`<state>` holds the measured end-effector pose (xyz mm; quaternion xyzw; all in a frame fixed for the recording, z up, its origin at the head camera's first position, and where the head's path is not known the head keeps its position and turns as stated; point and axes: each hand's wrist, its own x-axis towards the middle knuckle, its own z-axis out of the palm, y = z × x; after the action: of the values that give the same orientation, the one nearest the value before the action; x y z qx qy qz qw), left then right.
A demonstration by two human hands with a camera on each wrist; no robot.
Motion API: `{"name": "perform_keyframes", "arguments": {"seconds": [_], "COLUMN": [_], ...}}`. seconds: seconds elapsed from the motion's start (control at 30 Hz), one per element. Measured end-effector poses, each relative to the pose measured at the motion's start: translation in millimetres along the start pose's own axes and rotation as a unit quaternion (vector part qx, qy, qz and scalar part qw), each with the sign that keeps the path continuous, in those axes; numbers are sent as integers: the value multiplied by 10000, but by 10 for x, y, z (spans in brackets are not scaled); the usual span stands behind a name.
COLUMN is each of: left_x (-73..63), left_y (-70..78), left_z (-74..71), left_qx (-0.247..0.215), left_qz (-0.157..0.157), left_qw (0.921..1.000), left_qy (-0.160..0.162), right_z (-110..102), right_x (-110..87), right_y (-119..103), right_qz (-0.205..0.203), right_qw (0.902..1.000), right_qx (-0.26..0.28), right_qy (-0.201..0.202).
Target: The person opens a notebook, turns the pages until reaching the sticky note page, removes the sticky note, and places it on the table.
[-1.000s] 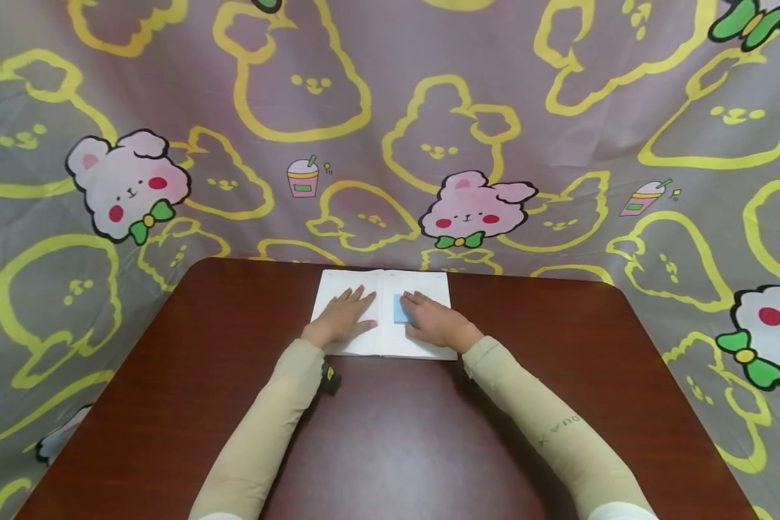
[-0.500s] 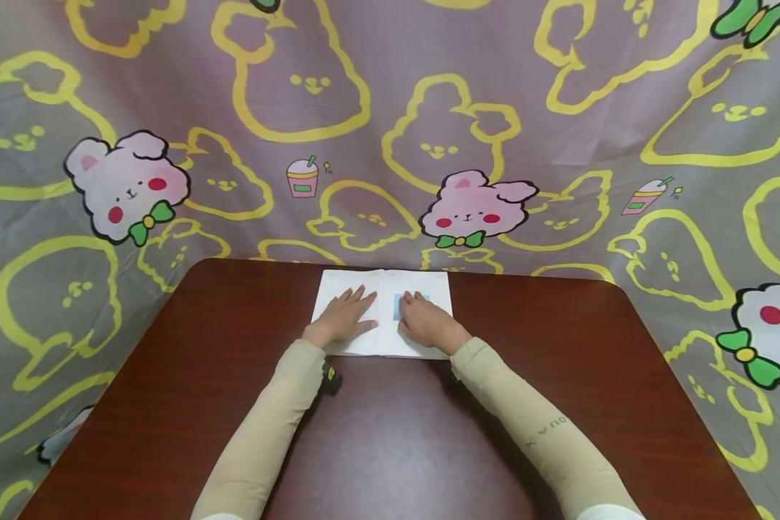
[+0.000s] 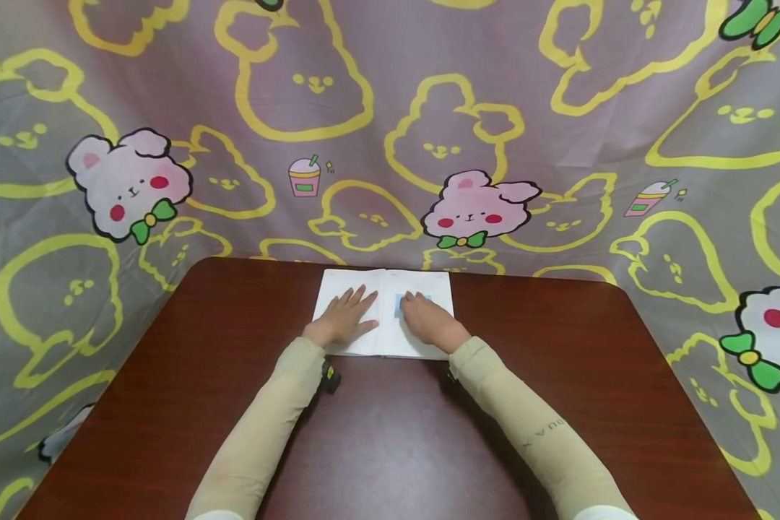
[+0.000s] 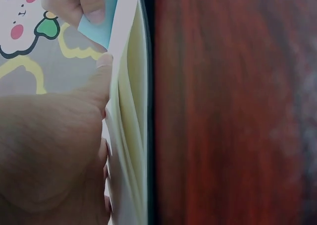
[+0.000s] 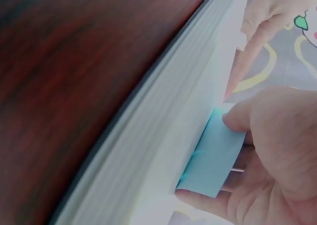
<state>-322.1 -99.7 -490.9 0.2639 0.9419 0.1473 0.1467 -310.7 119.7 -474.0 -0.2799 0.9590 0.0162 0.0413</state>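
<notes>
An open notebook (image 3: 393, 341) with white pages lies on the table near its far edge. My left hand (image 3: 343, 319) rests flat on the left page, fingers spread and thumb toward the spine. On the right page is a light blue sticky note (image 3: 399, 306), partly covered by my right hand (image 3: 427, 322). In the right wrist view the note (image 5: 213, 153) is tilted up along one side, its lower edge at the page. My right thumb lies on its face and the other fingers are behind it, pinching it. The left wrist view also shows the blue note (image 4: 101, 30) under the right thumb.
The dark reddish-brown table (image 3: 390, 448) stretches in front of the notebook and to both sides. A patterned curtain (image 3: 377, 108) with cartoon bunnies hangs behind and beside the table. A small black device (image 3: 329, 378) sits under my left wrist.
My right hand has shifted slightly left and its fingers have gone from lying straight over the blue sticky note to curling round and pinching it. The left hand stays put.
</notes>
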Motion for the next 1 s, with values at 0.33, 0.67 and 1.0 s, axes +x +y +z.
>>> {"name": "perform_keyframes", "arguments": {"seconds": [0.33, 0.67, 1.0], "left_x": [0, 7, 82], "left_y": [14, -43, -95], "left_z": [13, 63, 110], "left_qx": [38, -192, -126], "left_qz": [-36, 22, -80], "left_qw": [10000, 9998, 9999], "left_qy": [-35, 40, 34], "right_z": [-3, -102, -92], "right_x": [-29, 23, -11], "right_y": [13, 51, 284], "right_qz": [103, 568, 675], "right_qw": [9964, 9842, 9503], "right_qx": [744, 1670, 3014], "right_qy": [392, 138, 399]}}
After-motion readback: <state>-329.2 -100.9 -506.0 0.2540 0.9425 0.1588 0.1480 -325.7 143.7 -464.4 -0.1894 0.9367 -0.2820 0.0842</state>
